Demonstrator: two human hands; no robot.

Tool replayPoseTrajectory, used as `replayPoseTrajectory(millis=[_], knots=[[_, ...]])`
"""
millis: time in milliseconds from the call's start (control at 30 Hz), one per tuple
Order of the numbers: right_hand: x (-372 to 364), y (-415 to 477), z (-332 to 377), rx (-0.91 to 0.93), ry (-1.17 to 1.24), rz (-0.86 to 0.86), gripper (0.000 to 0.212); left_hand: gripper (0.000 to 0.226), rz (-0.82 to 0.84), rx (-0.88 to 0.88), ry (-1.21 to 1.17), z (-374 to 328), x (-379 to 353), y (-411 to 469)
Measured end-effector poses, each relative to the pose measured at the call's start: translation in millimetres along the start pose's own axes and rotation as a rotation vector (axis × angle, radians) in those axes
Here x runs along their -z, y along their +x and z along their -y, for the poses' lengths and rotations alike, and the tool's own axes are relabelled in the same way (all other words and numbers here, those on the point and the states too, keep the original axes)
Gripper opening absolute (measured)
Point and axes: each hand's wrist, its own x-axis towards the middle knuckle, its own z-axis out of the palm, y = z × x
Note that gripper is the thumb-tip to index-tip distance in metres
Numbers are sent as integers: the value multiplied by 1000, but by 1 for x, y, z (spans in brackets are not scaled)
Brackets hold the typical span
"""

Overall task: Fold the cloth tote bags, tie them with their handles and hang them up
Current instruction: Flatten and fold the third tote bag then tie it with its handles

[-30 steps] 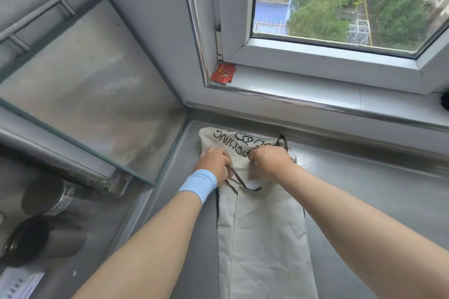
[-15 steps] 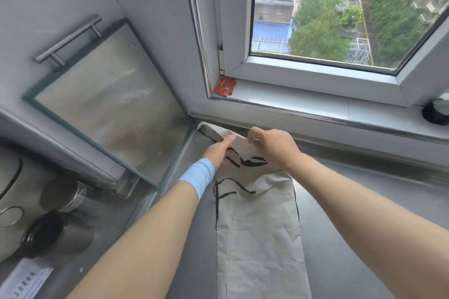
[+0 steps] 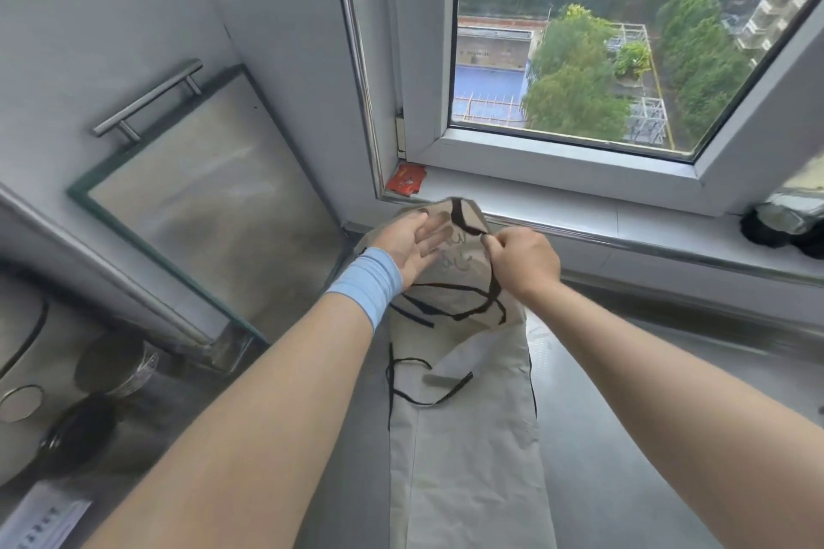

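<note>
Beneath the window [image 3: 557,58], the flat-fingered left hand [image 3: 412,243] presses the tote bag [image 3: 463,437] while the right hand [image 3: 521,261] pinches its handle [image 3: 468,225].

head view; looks down, close above counter [image 3: 646,437]

The grey metal counter [image 3: 624,437] ran along under the window. A cream tote bag [image 3: 468,459], folded into a long narrow strip, lay on it lengthwise from near to far, its near part flat on the metal and its far end raised off it. A loose black handle strap [image 3: 428,399] lay across the flat part.
</note>
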Motion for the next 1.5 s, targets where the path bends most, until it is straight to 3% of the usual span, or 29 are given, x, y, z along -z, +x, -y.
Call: replayPoseTrajectory(millis=[67,167,233,300,433,533,600,667,767,933,1033,1133,1233,1367,1467,1500], knots=[[5,14,8,-107,247,59,37,42,-109,-101,126,2,6,3],[3,34,13,-216,694,77,16,40,-291,-272,460,12,17,7],[3,36,12,-168,790,74,42,35,-298,-292,621,27,24,2],[3,28,7,-108,731,22,50,32,-247,-273,851,47,34,-1],[-21,-5,-17,-130,452,-8,38,26,-125,-138,1160,84,51,-8],[-44,-30,-40,-245,229,111,31,27,-44,-116,1335,104,54,-14],[-55,-40,-49,-346,225,211,24,29,-35,-176,1430,115,52,-13],[-64,-43,-51,-397,383,286,13,27,-37,-227,1390,121,43,-10],[-72,-42,-45,-386,524,295,18,31,-56,-238,1284,117,21,0],[-80,-23,-36,-606,830,299,18,44,-7,-32,1275,98,-6,26],[-85,-8,-31,-581,854,297,18,41,32,-20,1300,92,-7,34],[-78,3,-22,-501,606,88,18,37,42,-102,1220,91,0,40],[-67,12,-8,-370,463,57,16,40,38,-172,1160,88,2,43],[-61,14,1,-80,621,234,9,48,-11,-201,1095,78,-8,48],[-62,11,-11,-234,925,124,23,36,-107,-194,1005,73,-9,53],[-63,10,-19,-258,892,38,21,32,-127,-179,974,72,-9,55]])
